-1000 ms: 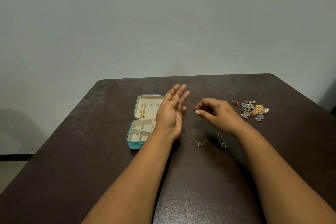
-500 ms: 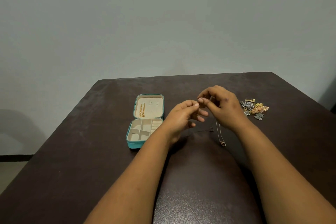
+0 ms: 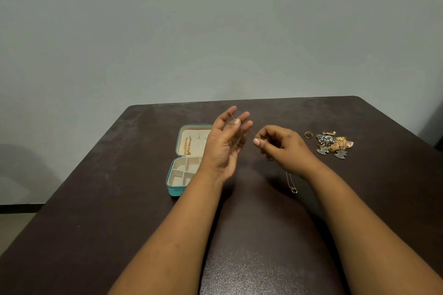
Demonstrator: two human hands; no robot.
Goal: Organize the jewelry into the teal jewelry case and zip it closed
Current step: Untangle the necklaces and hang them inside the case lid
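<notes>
Your right hand [image 3: 279, 145] pinches a fine chain [image 3: 249, 130] that runs taut across the spread, relaxed fingers of your left hand [image 3: 225, 143], probably to coil it tangle-free; the teal jewelry case [image 3: 185, 165] lies unzipped on the desk [image 3: 96, 199] behind that hand.

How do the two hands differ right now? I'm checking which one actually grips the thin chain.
The left hand is raised with straight, spread fingers, the thin chain draped across them. The right hand is curled, pinching the chain between thumb and fingertip. The left hand partly hides the teal jewelry case; the right doesn't. Both hover above the table.
</notes>
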